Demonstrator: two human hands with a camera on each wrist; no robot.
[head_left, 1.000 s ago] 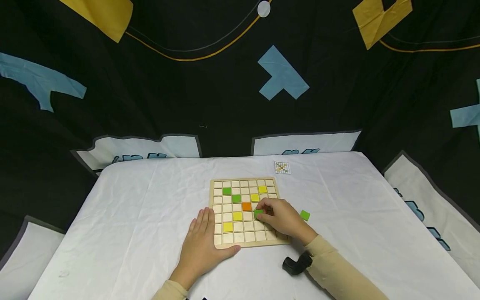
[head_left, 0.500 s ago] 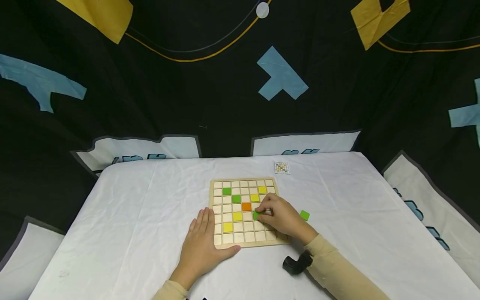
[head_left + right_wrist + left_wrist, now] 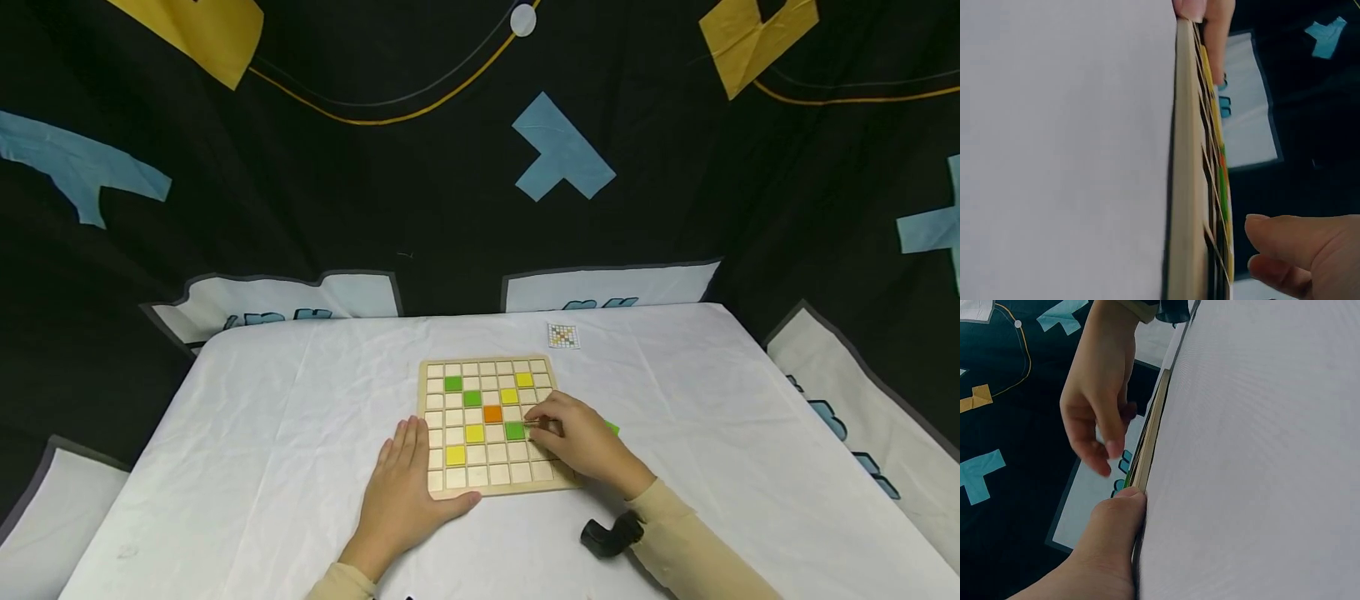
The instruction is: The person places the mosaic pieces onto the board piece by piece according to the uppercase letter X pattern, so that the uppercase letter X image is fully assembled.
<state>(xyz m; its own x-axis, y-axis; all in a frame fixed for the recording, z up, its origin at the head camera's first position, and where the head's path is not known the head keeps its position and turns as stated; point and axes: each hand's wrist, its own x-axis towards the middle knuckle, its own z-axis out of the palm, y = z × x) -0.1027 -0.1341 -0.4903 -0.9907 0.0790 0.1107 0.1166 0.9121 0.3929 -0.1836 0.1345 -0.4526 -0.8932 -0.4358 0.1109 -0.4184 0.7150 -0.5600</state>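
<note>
A wooden grid board [image 3: 500,492] lies on the white table, bearing several green and yellow tiles and one orange tile [image 3: 492,414]. My left hand [image 3: 403,496] rests flat along the board's left side, straight fingers at that edge and thumb at the front corner. Just right of a green tile [image 3: 514,431] seated in a square, my right hand [image 3: 588,442] hovers over the board with loosely bent fingers. In the left wrist view a gap shows between the right thumb [image 3: 1110,425] and fingers, with nothing held. Another green tile [image 3: 613,428] is mostly hidden behind the right hand.
A small card [image 3: 563,336] printed with a coloured grid lies beyond the board's far right corner. A black curved wrist attachment [image 3: 611,535] sits at my right sleeve. A dark patterned curtain [image 3: 450,208] hangs behind the white-covered table [image 3: 262,467].
My right hand has let go of the green tile, which now lies in a square just below and right of the orange one. The hand has drawn back rightward. My left hand stays put.
</note>
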